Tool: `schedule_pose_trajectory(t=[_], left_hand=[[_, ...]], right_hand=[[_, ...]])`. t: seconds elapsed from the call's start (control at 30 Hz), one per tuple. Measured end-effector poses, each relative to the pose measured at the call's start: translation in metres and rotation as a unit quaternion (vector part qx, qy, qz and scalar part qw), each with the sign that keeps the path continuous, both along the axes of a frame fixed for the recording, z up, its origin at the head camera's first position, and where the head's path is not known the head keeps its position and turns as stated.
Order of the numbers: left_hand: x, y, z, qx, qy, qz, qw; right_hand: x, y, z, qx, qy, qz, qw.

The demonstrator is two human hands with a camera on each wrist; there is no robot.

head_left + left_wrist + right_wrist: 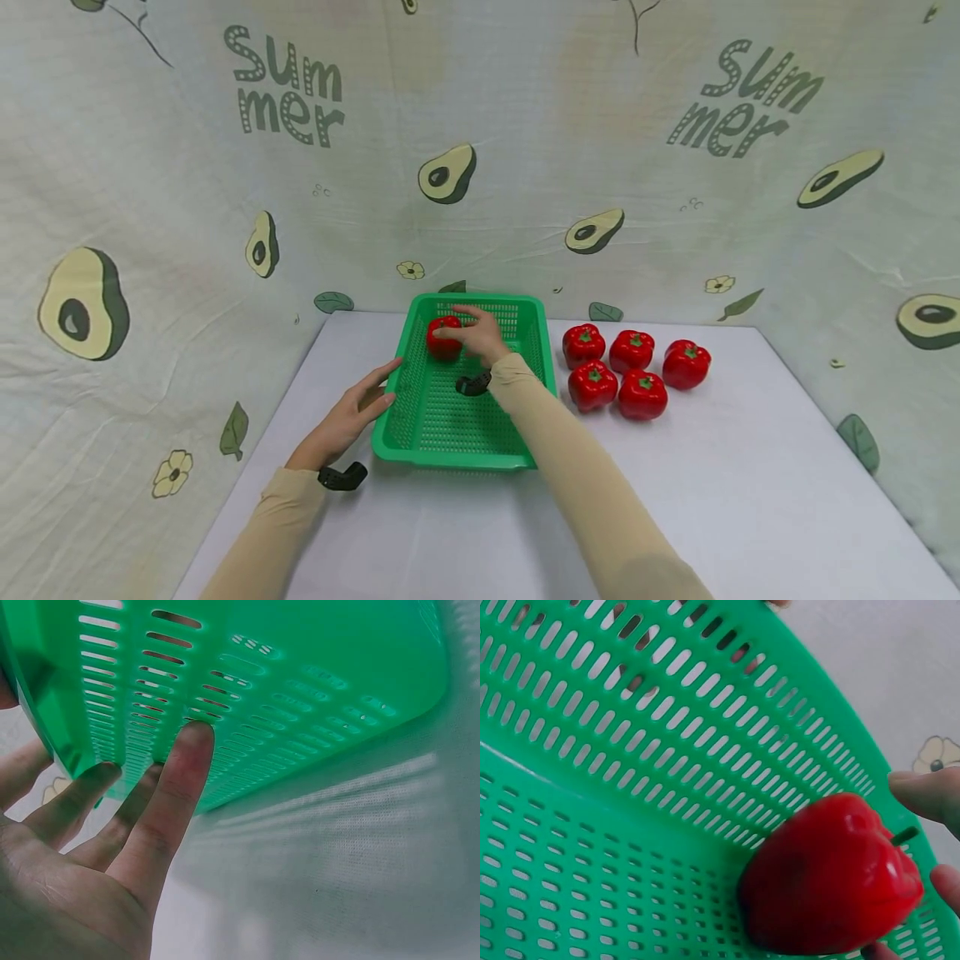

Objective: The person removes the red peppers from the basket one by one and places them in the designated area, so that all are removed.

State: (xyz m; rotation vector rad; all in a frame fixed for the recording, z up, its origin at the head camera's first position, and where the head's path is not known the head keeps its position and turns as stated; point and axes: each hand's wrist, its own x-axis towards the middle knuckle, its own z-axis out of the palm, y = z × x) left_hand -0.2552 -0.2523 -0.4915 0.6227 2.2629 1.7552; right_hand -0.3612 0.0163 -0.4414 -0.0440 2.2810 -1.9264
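Observation:
A green slotted plastic basket (465,461) stands on the white table, with one red bell pepper (825,881) inside at its far left corner. Over that corner is my right hand (480,335), its thumb and fingers spread around the pepper. In the right wrist view the thumb (922,791) shows a gap from the pepper's skin, and a fingertip (881,951) lies close to its lower side. Along the basket's left side, my left hand (348,421) has its straight fingers (169,806) against the outer slotted wall.
To the right of the basket, several red bell peppers (592,386) with green stems sit in a loose group on the table (750,467). A cloth (517,167) printed with avocados hangs behind and at both sides. Both wrists wear dark bands.

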Motion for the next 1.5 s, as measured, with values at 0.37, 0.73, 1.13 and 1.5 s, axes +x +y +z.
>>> schedule_pose_trajectory(t=[0.37,0.73,1.13,1.5], left_hand=[[0.002,0.004,0.002,0.002,0.0,0.001,1.0],[0.004,0.004,0.0,0.004,0.002,-0.003,1.0],[0.007,0.003,-0.004,0.003,0.003,0.0,1.0],[0.007,0.003,-0.003,0.007,0.006,-0.004,1.0]], right_hand=[[-0.003,-0.009,-0.006,0.021,0.031,-0.011,0.9992],[-0.003,-0.01,-0.011,0.03,0.026,-0.022,0.999],[-0.003,-0.009,-0.014,0.043,0.034,-0.028,0.9981],[-0.001,-0.004,-0.007,0.05,0.029,-0.021,0.9981]])
